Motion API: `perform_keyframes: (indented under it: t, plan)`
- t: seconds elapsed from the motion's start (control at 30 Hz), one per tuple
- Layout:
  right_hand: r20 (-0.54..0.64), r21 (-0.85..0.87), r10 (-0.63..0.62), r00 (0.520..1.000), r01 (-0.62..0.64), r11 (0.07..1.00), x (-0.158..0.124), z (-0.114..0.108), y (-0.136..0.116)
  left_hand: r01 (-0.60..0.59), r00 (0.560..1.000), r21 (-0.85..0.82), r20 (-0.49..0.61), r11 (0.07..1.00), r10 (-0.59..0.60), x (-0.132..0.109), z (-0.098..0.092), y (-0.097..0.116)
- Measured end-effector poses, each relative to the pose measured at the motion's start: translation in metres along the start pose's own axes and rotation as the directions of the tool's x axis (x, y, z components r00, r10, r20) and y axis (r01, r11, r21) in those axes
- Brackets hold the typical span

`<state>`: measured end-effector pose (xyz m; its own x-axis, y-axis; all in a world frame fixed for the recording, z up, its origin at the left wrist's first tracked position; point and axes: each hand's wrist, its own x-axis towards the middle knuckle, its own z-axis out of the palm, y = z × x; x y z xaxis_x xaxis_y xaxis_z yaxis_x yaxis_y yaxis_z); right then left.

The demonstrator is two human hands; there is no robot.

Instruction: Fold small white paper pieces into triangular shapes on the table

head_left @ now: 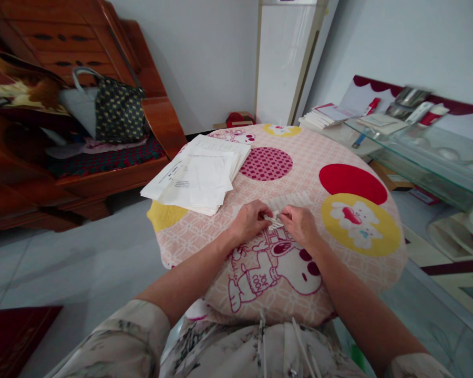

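Fingers [264,210] bent and pinched close, your left hand [247,220] and right hand [301,226] grasp a small white piece [275,220] between them, at the near middle of a cloth-covered table [378,272]; whether it is one strip or several cannot be made out. On the near side, a cartoon dog [297,275] decorates the cloth between your forearms. Good handling here probably rests on small motions: keep both wrists low and steady, let the left fingertips anchor while the right ones work, and pinch lightly, since anything so thin may crease or tear. Just beyond your knuckles, a row of pale strips [292,200] lies flat; lift rather than drag, or you could scatter it. Farther left, a stack of printed papers [208,176] sits apart from your hands. At far right stands a glass shelf [449,152]; at far left, a patterned bag [118,111] rests on a wooden seat [161,123].
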<state>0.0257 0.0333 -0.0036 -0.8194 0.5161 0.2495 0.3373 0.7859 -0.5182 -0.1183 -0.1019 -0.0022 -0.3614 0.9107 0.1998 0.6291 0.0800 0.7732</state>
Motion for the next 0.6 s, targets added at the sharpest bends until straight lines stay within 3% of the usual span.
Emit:
perform_keyframes:
  t: [0.13, 0.27, 0.4, 0.6]
  plan:
    - [-0.056, 0.114, -0.017, 0.998, 0.023, 0.993, -0.003, -0.003, -0.003, -0.103, 0.994, 0.175, -0.009, 0.979, 0.106, 0.001, 0.002, -0.002]
    - [-0.118, 0.284, -0.152, 0.981, 0.180, 0.942, -0.006, -0.006, -0.006, -0.142, 0.990, 0.225, 0.023, 0.964, 0.140, 0.001, 0.003, -0.008]
    - [-0.045, 0.244, -0.248, 0.968, 0.252, 0.937, -0.006, -0.004, -0.008, -0.178, 0.984, 0.252, 0.022, 0.951, 0.178, 0.000, 0.005, -0.009]
    - [-0.041, 0.187, -0.243, 0.969, 0.247, 0.951, -0.006, 0.001, -0.008, -0.199, 0.979, 0.130, -0.024, 0.971, 0.204, -0.003, 0.006, 0.002]
